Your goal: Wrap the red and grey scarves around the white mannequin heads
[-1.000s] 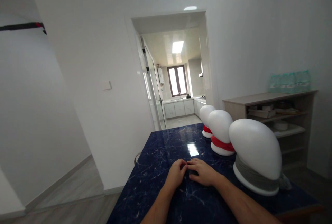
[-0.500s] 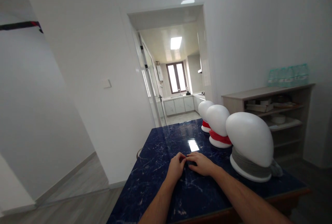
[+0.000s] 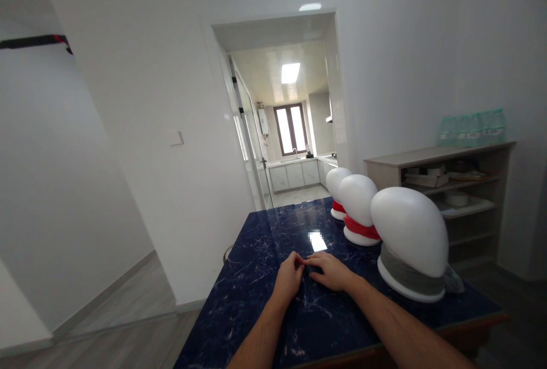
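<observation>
On the dark blue table point(image 3: 256, 266), the left hand point(image 3: 289, 273), whose closure I cannot tell, meets the right hand point(image 3: 332, 271), its thumb and fingers apart. To their right stands the nearest white form point(image 3: 408, 229), gray-banded.

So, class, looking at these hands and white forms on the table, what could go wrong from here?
The right forearm appears close to the nearest white form, so a sideways swing might knock it. That form stands near an edge of the blue table, so it could fall off. The middle form looks close behind, so one tipping might disturb the other.
</observation>
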`<action>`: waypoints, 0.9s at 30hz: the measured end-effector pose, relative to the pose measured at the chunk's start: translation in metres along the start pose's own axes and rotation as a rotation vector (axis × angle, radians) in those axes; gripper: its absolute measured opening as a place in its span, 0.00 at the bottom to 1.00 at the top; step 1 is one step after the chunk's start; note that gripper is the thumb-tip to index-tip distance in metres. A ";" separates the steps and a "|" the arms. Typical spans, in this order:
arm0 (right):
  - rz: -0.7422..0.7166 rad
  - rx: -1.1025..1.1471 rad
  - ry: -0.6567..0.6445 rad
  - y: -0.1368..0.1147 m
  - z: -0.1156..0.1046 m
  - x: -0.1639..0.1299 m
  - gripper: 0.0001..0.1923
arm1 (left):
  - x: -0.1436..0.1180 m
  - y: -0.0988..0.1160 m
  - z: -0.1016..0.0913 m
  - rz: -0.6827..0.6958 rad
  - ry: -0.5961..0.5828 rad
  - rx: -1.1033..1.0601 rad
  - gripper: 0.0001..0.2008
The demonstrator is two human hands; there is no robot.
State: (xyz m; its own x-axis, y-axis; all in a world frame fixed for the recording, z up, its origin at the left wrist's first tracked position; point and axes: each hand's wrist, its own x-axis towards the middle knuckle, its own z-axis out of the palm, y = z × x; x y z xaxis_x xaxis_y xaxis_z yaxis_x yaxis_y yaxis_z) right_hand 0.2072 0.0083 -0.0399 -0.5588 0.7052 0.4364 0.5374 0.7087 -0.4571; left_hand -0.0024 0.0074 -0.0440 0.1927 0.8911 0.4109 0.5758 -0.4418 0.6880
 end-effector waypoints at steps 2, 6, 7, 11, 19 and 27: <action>0.002 -0.004 -0.001 0.001 0.000 0.000 0.24 | 0.000 0.001 -0.001 0.004 -0.005 0.005 0.10; 0.007 -0.006 0.002 0.001 0.001 0.000 0.23 | -0.001 0.003 -0.002 0.006 -0.015 0.022 0.10; 0.006 -0.004 0.003 0.001 0.001 0.000 0.23 | -0.001 0.003 -0.002 0.004 -0.015 0.026 0.10; 0.007 0.000 0.002 0.002 0.002 0.000 0.26 | 0.000 0.002 0.000 -0.004 -0.007 0.045 0.09; 0.015 -0.003 0.004 0.006 0.003 0.001 0.26 | 0.001 0.000 0.000 -0.006 -0.008 0.051 0.08; 0.021 -0.010 0.006 0.003 0.001 0.001 0.24 | 0.002 0.004 -0.001 -0.014 0.014 -0.013 0.05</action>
State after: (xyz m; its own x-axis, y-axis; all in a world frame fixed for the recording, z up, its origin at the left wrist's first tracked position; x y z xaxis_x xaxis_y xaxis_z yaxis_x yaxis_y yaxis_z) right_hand 0.2079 0.0111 -0.0416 -0.5432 0.7202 0.4316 0.5555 0.6937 -0.4584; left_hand -0.0006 0.0076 -0.0399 0.1737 0.8956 0.4095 0.5682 -0.4308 0.7011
